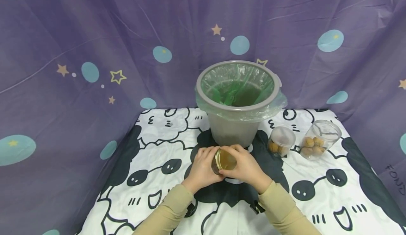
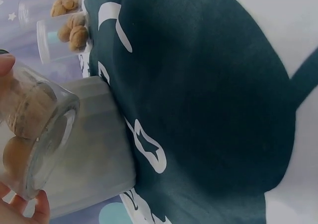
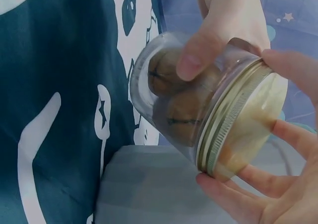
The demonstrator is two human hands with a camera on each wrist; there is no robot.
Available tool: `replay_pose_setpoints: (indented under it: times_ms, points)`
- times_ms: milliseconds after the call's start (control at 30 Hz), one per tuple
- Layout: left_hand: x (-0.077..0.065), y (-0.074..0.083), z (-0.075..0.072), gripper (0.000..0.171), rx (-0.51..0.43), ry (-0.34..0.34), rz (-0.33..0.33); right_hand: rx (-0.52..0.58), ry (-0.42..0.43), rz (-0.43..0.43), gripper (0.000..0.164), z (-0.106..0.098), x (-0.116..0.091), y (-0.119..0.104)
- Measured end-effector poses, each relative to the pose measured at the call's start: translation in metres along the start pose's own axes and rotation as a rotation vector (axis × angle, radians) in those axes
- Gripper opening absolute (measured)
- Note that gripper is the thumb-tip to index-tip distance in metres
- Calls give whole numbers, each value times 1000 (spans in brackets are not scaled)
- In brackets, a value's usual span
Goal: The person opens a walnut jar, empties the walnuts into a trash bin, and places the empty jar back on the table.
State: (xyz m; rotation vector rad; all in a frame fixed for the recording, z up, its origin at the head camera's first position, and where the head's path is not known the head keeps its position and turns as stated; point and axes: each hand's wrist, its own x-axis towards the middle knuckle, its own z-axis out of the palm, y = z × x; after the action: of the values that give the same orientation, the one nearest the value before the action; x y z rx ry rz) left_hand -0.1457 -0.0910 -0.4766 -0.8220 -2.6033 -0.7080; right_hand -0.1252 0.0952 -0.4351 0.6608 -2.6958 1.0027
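Gold lid (image 3: 258, 127) is noted seated on a clear glass jar (image 3: 184, 115), with brown nuts (image 2: 32, 112), walnuts by their look, visible through the wall. Step in hand, as judged: opening or tightening the jar; which of the two, and whether the lid is turning, cannot be determined. The next move appears to call for a firm grip on the glass by the left hand (image 1: 203, 168) and an even twist of the rim by the right hand (image 1: 246, 166). A tilted jar with loose contents presents some risk of spillage should the lid come free.

Position: the jar lies between the two hands, tilted on its side, base toward the left and lid facing the right. It appears to be held clear of the desk (image 1: 158, 133), just in front of a grey bin (image 1: 233, 131) lined with a green bag (image 1: 226, 92).

Condition of hands: the left is wrapped around the glass, thumb on the wall; the right is spread around the lid, digits on opposite edges of the rim. Two further containers, a smaller tub (image 1: 283, 138) and a larger tub (image 1: 321, 140), stand to the bin's right, both holding similar nuts.
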Motion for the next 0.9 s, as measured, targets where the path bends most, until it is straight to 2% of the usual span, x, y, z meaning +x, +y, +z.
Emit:
replay_pose_setpoints:
  times_ms: [467, 900]
  points:
    - [3, -3, 0, 86, 88, 21, 77, 13, 56, 25, 71, 6, -3, 1]
    - [1, -13, 2, 92, 57, -35, 86, -11, 81, -37, 74, 17, -7, 3]
